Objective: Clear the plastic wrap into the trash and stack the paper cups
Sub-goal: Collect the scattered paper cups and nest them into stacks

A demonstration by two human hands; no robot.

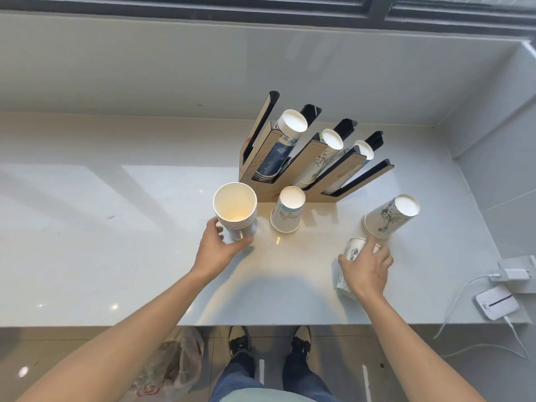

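My left hand (218, 247) is wrapped around the base of an upright stack of white paper cups (235, 209), mouth up. An upside-down stack of blue-printed cups (287, 210) stands just right of it. Further right stands another upside-down stack with ink drawings (390, 216). My right hand (367, 269) grips a short stack of drawn cups (352, 250) lying tilted on the counter, just below that stack. A bag with crumpled plastic wrap (171, 364) sits on the floor below the counter edge.
A wooden cup rack (304, 158) with three slanted rows of cups stands behind the stacks on the white counter (116, 227). At the right edge lie a white charger (514, 274), a white device (496, 302) and cables. My shoes show below.
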